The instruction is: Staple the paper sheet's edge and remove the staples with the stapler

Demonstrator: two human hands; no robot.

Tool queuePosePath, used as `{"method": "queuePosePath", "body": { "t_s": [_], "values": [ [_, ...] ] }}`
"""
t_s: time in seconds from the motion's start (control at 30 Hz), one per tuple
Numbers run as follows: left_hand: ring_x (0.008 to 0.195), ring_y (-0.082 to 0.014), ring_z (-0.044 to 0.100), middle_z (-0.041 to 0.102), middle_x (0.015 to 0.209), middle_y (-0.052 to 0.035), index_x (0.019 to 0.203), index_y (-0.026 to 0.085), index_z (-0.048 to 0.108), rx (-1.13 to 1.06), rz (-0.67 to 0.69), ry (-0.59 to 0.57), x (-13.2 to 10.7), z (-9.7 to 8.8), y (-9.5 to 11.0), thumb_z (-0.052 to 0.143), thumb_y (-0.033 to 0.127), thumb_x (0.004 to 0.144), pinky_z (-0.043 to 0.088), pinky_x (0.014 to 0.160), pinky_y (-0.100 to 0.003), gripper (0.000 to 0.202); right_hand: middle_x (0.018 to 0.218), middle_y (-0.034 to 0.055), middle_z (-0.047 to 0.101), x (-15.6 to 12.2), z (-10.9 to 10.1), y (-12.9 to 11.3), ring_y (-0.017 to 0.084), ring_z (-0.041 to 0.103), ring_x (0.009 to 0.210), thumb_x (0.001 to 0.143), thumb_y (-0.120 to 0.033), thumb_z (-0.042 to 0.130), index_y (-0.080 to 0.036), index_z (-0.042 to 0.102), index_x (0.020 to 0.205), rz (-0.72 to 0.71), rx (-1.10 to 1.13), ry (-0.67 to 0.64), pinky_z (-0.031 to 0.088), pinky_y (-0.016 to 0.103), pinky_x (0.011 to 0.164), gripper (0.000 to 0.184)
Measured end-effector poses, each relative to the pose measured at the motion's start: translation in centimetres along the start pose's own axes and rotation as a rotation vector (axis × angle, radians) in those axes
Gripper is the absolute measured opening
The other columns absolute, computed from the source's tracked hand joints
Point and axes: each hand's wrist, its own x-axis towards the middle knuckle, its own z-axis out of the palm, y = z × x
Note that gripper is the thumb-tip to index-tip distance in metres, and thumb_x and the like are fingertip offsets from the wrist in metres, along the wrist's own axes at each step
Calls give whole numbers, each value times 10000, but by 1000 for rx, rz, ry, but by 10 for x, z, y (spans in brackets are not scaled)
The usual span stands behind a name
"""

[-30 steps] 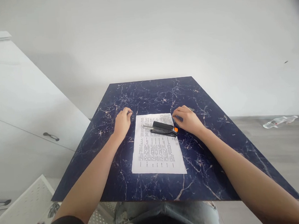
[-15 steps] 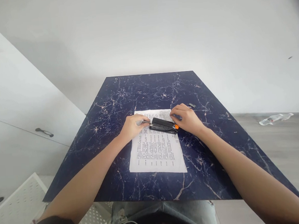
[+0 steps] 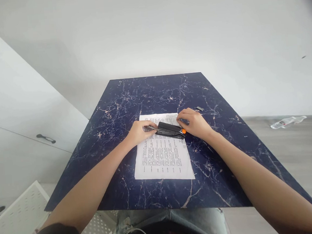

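On the tabletop (image 3: 156, 91), dark blue with pale marble veining, at its middle:

- Left hand (image 3: 140, 131): palm down on the upper left part of the paper (image 3: 163, 156), fingers loosely bent. The fingertips (image 3: 149, 127) touch the silver front end of the stapler (image 3: 170, 130); whether they pinch it or only rest against it cannot be told.
- Right hand (image 3: 196, 124): palm down at the sheet's far right corner, fingers curled but not closed on anything that shows. The knuckles sit just beside the stapler's orange rear end; contact with it is unclear.
- Stapler: black body, lying flat on the upper third of the paper, between the two hands. Its long axis runs crosswise over the sheet, slightly slanted, with the silver nose pointing left and a little away and the orange end pointing right and a little nearer the person.
- Paper: one white printed sheet, long side running away from the person, flat on the tabletop.
- Small metal piece (image 3: 198, 109): on the bare tabletop just beyond the right hand, too small to identify.

Beside the tabletop:

- White cabinet (image 3: 22, 106) at left, with a dark handle (image 3: 45, 138).
- White perforated basket (image 3: 17, 214) at lower left, below the tabletop's edge; its contents cannot be made out.
- Clear plastic bottle (image 3: 287, 121) lying on the grey floor at right, well apart from the tabletop.
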Motion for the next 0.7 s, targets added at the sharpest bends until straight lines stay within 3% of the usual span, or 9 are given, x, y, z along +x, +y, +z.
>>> {"method": "queuePosePath", "body": {
  "t_s": [0.27, 0.53, 0.7],
  "values": [
    [895, -210, 787, 833, 974, -36, 908, 260, 826, -28, 15, 21, 1, 1, -3, 797, 226, 836, 633, 899, -400, 84, 995, 92, 723, 0, 0, -1, 288, 632, 962, 968, -144, 556, -240, 726, 935, 8, 10, 1, 554, 466, 855, 198],
    [926, -191, 778, 823, 991, -43, 968, 265, 813, -93, 84, 203, 1, 0, -4, 743, 275, 938, 648, 885, -386, 77, 992, 91, 721, 1, -1, -2, 291, 635, 962, 970, -153, 557, -246, 721, 928, 13, 2, -1, 552, 460, 852, 194],
    [901, -197, 793, 831, 1006, -49, 1008, 261, 827, -193, -9, 203, 1, 3, -11, 752, 287, 928, 663, 847, -384, 113, 992, 94, 723, 0, 0, -2, 285, 625, 947, 970, -147, 560, -229, 711, 933, -4, 3, 11, 552, 459, 844, 176]
  ]
}}
